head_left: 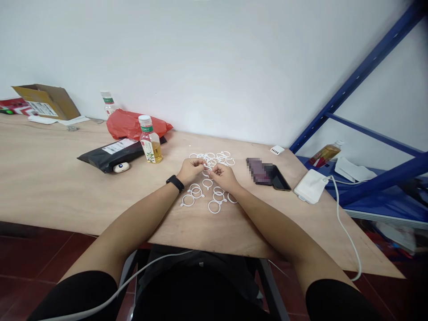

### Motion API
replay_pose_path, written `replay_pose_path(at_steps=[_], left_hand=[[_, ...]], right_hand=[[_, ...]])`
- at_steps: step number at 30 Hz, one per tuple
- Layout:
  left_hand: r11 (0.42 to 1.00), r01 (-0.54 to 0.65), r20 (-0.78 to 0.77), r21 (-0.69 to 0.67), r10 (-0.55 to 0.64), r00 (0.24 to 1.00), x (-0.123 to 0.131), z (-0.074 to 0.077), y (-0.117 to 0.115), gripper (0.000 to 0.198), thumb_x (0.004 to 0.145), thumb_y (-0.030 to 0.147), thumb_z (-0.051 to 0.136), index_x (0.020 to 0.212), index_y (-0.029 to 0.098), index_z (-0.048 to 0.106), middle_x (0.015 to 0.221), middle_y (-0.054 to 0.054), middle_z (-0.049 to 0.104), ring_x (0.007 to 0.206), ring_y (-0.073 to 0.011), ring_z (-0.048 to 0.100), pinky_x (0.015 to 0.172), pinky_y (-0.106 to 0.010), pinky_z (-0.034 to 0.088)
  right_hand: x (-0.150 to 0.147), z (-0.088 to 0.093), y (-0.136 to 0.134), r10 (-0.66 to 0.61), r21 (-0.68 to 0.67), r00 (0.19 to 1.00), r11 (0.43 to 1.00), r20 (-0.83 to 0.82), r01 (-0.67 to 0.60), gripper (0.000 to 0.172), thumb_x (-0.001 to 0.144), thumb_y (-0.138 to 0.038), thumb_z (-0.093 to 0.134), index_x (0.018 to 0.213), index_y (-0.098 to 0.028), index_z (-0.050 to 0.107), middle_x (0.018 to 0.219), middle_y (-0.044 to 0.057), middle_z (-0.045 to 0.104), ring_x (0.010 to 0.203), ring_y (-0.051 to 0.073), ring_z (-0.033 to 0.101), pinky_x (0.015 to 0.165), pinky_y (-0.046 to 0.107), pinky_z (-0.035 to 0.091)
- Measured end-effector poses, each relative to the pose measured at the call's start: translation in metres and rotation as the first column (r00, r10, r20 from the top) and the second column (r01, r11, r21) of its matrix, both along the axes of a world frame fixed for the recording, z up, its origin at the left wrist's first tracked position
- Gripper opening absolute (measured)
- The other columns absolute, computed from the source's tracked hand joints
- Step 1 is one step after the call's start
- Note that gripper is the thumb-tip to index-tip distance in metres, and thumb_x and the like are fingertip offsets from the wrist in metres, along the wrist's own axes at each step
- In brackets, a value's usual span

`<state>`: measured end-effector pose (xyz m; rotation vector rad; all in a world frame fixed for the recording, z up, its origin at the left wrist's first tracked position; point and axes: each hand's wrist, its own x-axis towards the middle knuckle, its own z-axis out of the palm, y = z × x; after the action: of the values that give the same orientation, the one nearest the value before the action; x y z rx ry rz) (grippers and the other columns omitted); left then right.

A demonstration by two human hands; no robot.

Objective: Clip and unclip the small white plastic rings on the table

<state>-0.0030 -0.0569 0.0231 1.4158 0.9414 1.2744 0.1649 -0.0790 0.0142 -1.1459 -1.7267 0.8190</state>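
My left hand (191, 170), with a black watch (175, 183) on its wrist, pinches one side of a small white plastic ring (207, 168). On the other side, my right hand (225, 177) has its fingertips closed on the same ring. Fingers cover much of this piece, so its full shape is hidden. Just behind my hands lies a pile of similar white rings (220, 156), overlapping one another. Several more loose rings (214, 212) with small tabs are scattered on the wooden table (187, 229) between my forearms.
Left of my hands stand a drink bottle (152, 145), a black parcel (112, 154), a white earbud case (121, 167) and a red plastic bag (125, 125). To the right lie a phone (281, 178) and a white power adapter (310, 186) with a cable. A blue rack (361, 73) borders the table's right side.
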Motion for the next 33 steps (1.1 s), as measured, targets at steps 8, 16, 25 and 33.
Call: replay_pose_path(at_steps=[8,16,25,33], left_hand=[[0.999,-0.052,0.041,-0.004,0.052,0.998,0.006,-0.002,0.001,0.012,0.058,0.019,0.054,0.063,0.015,0.064,0.055,0.001,0.062,0.053,-0.0111,0.056,0.053,-0.021,0.045],[0.996,-0.087,-0.004,-0.002,0.087,0.996,0.009,-0.006,0.006,0.016,0.063,0.02,0.053,0.065,0.013,0.067,0.05,0.002,0.056,0.048,-0.0087,0.047,0.049,-0.02,0.037],[0.898,0.197,-0.512,0.394,0.036,0.858,-0.014,-0.005,0.001,0.026,0.071,0.019,0.064,0.095,0.016,0.073,0.089,-0.004,0.067,0.066,-0.0107,0.053,0.068,-0.025,0.045],[0.805,0.534,-0.763,0.258,-0.169,0.624,-0.016,-0.006,-0.001,0.013,0.064,0.016,0.068,0.075,0.018,0.073,0.09,-0.005,0.063,0.078,-0.0159,0.058,0.074,-0.027,0.047]], right_hand=[[0.002,0.003,0.004,0.015,-0.017,1.0,1.0,0.022,-0.015,0.038,0.072,-0.056,0.068,0.066,-0.021,0.054,0.06,-0.001,0.06,0.052,0.011,0.049,0.05,0.024,0.038],[0.003,0.007,0.002,0.029,0.009,0.998,1.0,0.05,-0.03,0.036,0.072,-0.052,0.07,0.065,-0.02,0.055,0.058,-0.002,0.057,0.051,0.01,0.047,0.05,0.023,0.037],[0.043,-0.003,0.036,-0.138,-0.097,0.99,0.986,-0.037,0.134,0.039,0.072,-0.036,0.067,0.106,-0.017,0.063,0.055,-0.004,0.06,0.053,0.014,0.058,0.053,0.024,0.042],[0.056,-0.015,0.044,-0.23,0.029,0.973,0.973,0.03,0.229,0.035,0.076,-0.033,0.06,0.107,-0.018,0.065,0.064,-0.002,0.065,0.06,0.014,0.06,0.06,0.024,0.045]])
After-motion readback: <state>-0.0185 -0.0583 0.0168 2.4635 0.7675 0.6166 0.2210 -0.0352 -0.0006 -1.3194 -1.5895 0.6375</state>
